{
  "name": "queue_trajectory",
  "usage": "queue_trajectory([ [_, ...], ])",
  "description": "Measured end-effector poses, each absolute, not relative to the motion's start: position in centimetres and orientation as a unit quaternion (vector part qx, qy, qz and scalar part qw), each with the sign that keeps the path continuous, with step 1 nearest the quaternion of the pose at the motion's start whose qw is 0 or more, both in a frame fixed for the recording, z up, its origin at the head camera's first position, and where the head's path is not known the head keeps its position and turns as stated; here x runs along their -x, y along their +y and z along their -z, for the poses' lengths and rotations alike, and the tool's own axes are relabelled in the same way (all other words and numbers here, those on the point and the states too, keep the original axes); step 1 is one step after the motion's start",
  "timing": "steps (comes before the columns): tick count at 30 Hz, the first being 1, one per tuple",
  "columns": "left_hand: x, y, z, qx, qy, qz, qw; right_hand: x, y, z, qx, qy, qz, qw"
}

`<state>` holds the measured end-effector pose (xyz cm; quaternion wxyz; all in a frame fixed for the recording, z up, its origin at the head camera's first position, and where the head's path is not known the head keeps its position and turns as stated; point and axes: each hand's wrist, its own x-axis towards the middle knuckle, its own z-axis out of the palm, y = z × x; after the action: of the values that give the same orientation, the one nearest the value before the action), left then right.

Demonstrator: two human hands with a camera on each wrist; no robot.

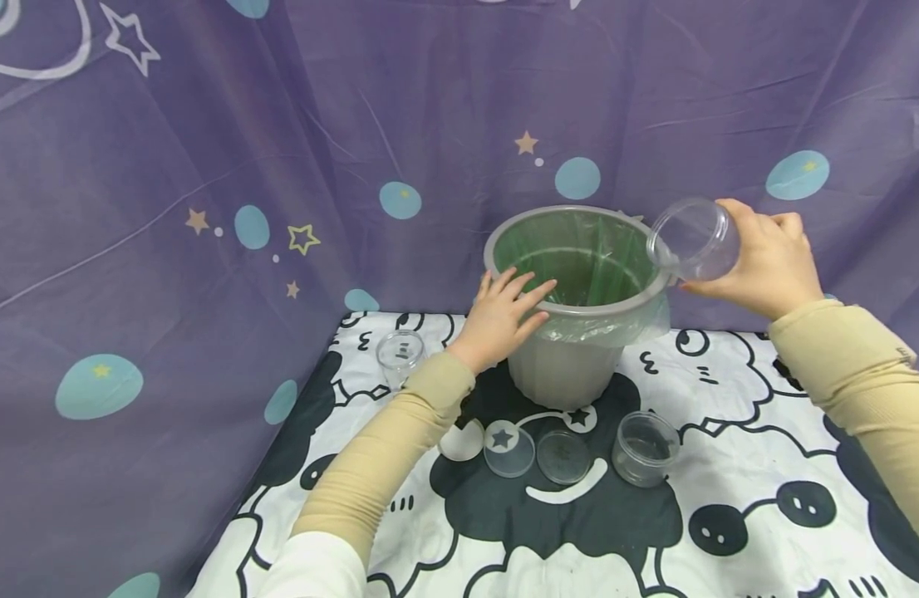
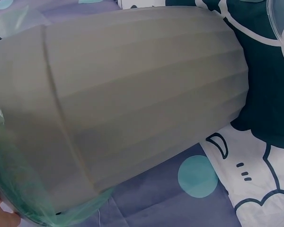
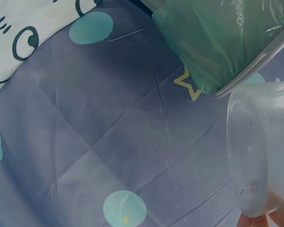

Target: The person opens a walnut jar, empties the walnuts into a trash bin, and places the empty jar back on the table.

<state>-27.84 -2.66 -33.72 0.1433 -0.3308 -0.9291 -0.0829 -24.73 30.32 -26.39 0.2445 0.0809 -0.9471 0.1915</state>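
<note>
A grey trash bin [image 1: 560, 374] with a green-tinted clear liner [image 1: 538, 237] folded over its rim stands at the back of the cloth. My left hand [image 1: 497, 320] lies at the near-left rim with its fingers spread; in the left wrist view, the bin wall [image 2: 146, 94] fills most of the picture. At the right side of the rim, my right hand [image 1: 774, 257] grips a clear plastic tub [image 1: 695, 237]. That tub is tipped on its side, its mouth toward the bin. The right wrist view shows the tub [image 3: 260, 146] close to the liner [image 3: 217, 52].
A second clear tub [image 1: 645, 453] stands on the patterned cloth [image 1: 759, 556] in front of the bin. Round clear lids [image 1: 564, 458] lie beside it. Another clear container [image 1: 400, 353] is at the left. A purple curtain [image 1: 444, 100] hangs behind.
</note>
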Motion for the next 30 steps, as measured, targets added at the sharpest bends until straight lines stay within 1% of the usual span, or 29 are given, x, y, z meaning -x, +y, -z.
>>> queue_trajectory([
  [7, 27.8, -2.6, 33.7, 0.33, -0.93, 0.08, 0.143, 24.4, 30.8, 27.6, -0.064, -0.937, -0.236, 0.251],
  [14, 27.7, -2.5, 33.6, 0.328, -0.931, 0.081, 0.14, 23.4, 31.0, 28.6, -0.033, -0.932, -0.274, 0.234],
  [19, 27.7, -2.5, 33.4, 0.326, -0.931, 0.07, 0.145, 22.7, 30.9, 29.4, -0.037, -0.926, -0.294, 0.233],
  [27, 27.8, -2.5, 33.4, 0.323, -0.933, 0.075, 0.136, 21.3, 30.8, 32.1, -0.041, -0.916, -0.317, 0.242],
  [30, 27.8, -2.4, 33.4, 0.324, -0.933, 0.08, 0.135, 20.9, 31.0, 33.2, -0.036, -0.915, -0.328, 0.234],
])
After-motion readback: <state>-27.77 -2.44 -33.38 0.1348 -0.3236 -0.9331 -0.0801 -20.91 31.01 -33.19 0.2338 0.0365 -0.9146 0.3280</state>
